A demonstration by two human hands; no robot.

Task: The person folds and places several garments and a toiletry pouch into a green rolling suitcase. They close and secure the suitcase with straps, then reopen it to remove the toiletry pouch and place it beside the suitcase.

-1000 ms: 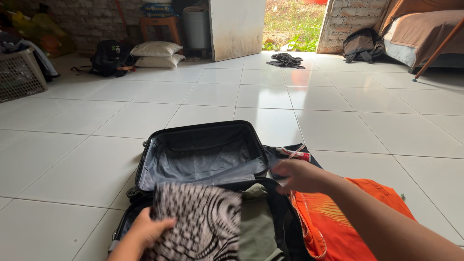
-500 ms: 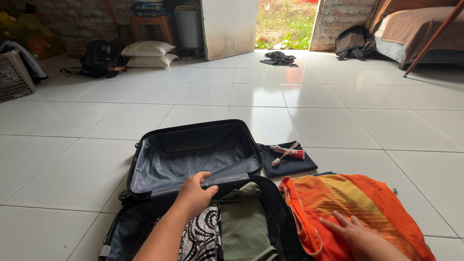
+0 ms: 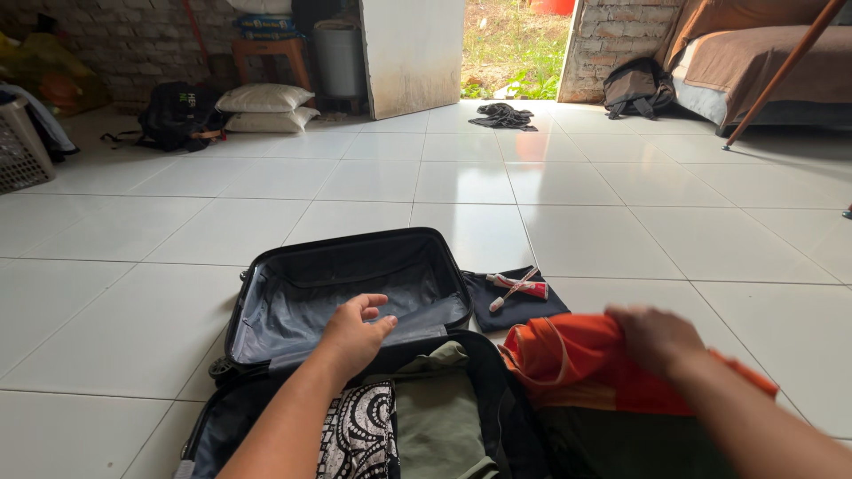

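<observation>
White tile floor; right hand grips orange garment beside suitcase

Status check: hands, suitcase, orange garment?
Left hand open, over suitcase hinge. Right hand gripping orange garment, bunched beside the case. Patterned cloth and green garment packed; far half bare.

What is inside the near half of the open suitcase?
In the suitcase, a black-and-white patterned cloth lies beside a folded olive garment. The left hand hovers above them. Anything beneath these clothes is covered, and the frame cuts off the half's near end.
</observation>
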